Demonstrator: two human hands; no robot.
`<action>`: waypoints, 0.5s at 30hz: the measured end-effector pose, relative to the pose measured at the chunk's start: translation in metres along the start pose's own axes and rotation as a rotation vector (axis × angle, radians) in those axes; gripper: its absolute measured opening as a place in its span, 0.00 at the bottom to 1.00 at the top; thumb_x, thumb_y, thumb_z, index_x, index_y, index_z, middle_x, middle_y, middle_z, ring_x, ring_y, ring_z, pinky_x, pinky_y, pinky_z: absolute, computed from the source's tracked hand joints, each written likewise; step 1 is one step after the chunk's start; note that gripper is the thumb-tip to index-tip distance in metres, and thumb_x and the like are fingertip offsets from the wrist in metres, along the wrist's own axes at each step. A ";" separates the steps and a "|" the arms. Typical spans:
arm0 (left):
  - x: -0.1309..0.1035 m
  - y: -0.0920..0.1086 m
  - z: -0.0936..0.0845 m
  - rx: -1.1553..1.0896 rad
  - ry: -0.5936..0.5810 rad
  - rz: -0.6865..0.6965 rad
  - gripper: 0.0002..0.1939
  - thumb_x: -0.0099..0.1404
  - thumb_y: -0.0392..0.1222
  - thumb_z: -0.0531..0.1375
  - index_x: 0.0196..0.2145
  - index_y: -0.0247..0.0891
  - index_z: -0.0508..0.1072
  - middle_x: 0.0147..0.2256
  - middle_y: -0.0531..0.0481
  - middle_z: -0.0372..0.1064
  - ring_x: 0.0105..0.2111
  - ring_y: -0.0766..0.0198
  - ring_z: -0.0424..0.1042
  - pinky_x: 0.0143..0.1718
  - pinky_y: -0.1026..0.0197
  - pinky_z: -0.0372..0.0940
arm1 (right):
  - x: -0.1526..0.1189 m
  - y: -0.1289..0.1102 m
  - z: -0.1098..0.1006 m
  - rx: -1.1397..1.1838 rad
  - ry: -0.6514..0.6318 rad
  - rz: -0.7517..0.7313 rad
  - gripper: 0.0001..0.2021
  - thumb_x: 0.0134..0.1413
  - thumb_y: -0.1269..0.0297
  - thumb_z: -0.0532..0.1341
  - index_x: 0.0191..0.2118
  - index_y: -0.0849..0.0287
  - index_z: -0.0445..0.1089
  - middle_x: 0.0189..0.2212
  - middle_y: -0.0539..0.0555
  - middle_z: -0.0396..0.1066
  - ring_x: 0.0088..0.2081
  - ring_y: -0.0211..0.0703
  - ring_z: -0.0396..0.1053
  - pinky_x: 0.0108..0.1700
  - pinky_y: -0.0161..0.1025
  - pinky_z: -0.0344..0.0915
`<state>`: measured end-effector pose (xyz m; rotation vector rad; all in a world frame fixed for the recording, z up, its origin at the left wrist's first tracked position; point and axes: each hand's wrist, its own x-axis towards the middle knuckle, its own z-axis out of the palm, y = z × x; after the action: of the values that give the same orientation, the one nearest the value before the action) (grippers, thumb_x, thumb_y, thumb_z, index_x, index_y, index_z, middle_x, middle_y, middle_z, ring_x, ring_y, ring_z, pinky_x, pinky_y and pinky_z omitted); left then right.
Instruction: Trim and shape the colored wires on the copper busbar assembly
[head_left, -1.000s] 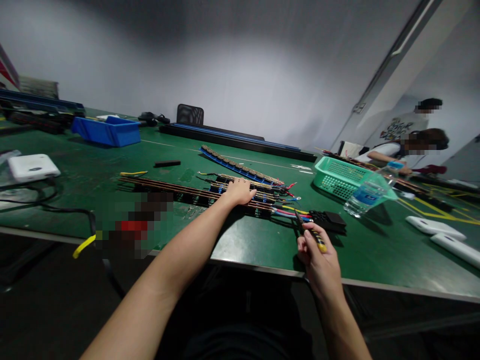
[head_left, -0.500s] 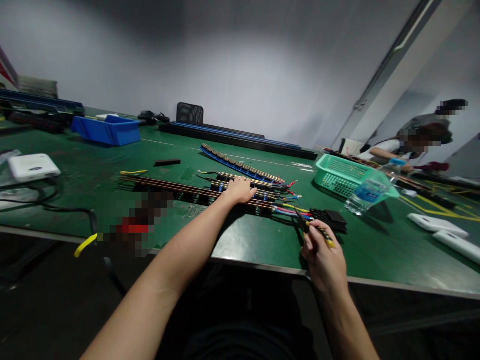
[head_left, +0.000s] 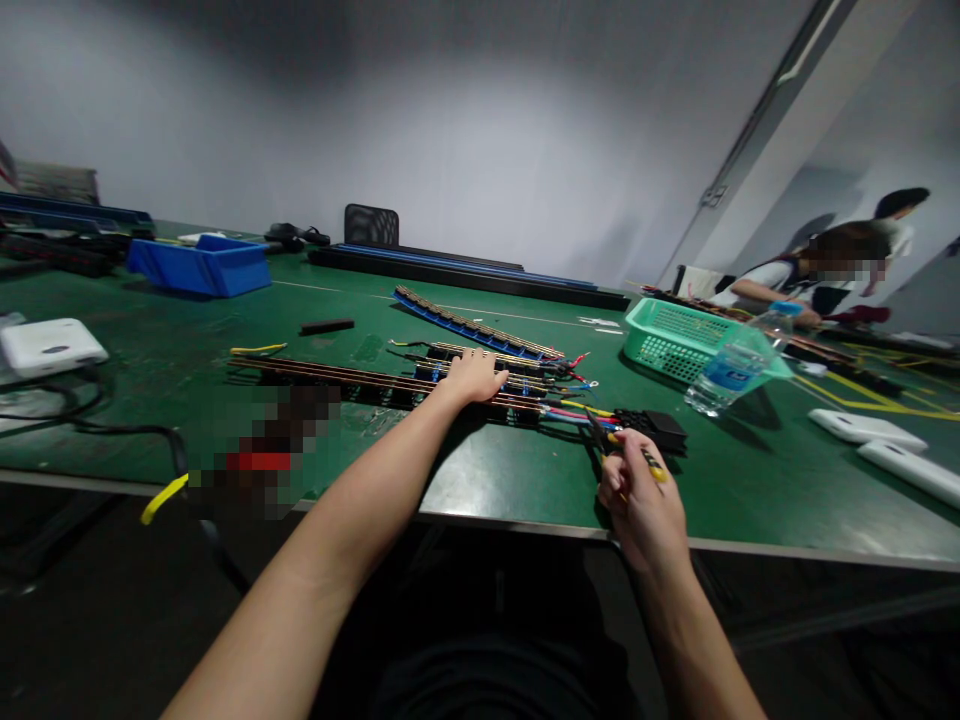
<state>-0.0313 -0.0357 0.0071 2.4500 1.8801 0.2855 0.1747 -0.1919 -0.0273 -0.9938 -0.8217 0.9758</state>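
Observation:
Flat across a black rail assembly with long copper strips lies my left hand, fingers apart and thumb out to the right. My right hand is closed around pliers with yellow-and-black handles. Their dark jaws point up and left, close to the coloured wires at the rail's right end; whether they touch is unclear. Those wires lead to a black connector block. Behind my left hand are shorter strips with wire ends, and a curved blue-backed strip lies farther back.
At the right stand a green basket and a water bottle, with white devices nearer the edge. A blue bin and a white box with cables are on the left. A co-worker leans over the far right.
The view has shifted slightly, so the table sits a little farther left and higher at the right. Both hands keep their places, and the pliers have barely moved.

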 end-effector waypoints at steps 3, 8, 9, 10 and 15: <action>0.000 0.000 0.000 -0.001 0.002 -0.003 0.30 0.77 0.56 0.47 0.64 0.33 0.67 0.65 0.32 0.63 0.64 0.40 0.61 0.61 0.43 0.60 | -0.001 0.003 -0.001 -0.038 -0.005 -0.026 0.26 0.47 0.39 0.71 0.41 0.53 0.68 0.15 0.40 0.57 0.15 0.28 0.45 0.17 0.25 0.43; 0.001 -0.001 0.001 0.006 0.005 0.009 0.30 0.77 0.56 0.47 0.63 0.32 0.68 0.64 0.31 0.64 0.64 0.39 0.61 0.60 0.42 0.61 | -0.002 0.010 -0.008 -0.240 -0.042 -0.061 0.25 0.47 0.42 0.73 0.43 0.55 0.72 0.21 0.43 0.61 0.20 0.30 0.53 0.20 0.27 0.50; 0.002 -0.001 0.001 0.006 0.006 0.013 0.30 0.77 0.56 0.47 0.63 0.32 0.68 0.63 0.31 0.64 0.64 0.39 0.62 0.60 0.42 0.61 | -0.002 0.011 -0.009 -0.292 -0.054 -0.083 0.24 0.48 0.43 0.73 0.44 0.55 0.73 0.22 0.44 0.61 0.21 0.31 0.54 0.21 0.28 0.51; 0.002 -0.002 0.002 0.006 0.009 0.015 0.30 0.77 0.56 0.47 0.63 0.32 0.68 0.63 0.31 0.64 0.63 0.39 0.62 0.60 0.42 0.61 | -0.003 0.013 -0.010 -0.335 -0.067 -0.106 0.24 0.49 0.44 0.72 0.45 0.55 0.74 0.23 0.44 0.61 0.21 0.31 0.54 0.22 0.29 0.51; 0.003 -0.004 0.006 0.011 0.024 0.012 0.29 0.76 0.56 0.48 0.63 0.33 0.68 0.64 0.32 0.64 0.63 0.41 0.61 0.60 0.43 0.61 | -0.007 0.016 -0.010 -0.425 -0.089 -0.184 0.22 0.54 0.47 0.69 0.48 0.55 0.75 0.26 0.47 0.66 0.22 0.33 0.54 0.22 0.32 0.52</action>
<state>-0.0331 -0.0309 0.0015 2.4769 1.8822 0.3065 0.1767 -0.1974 -0.0463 -1.2160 -1.2050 0.7032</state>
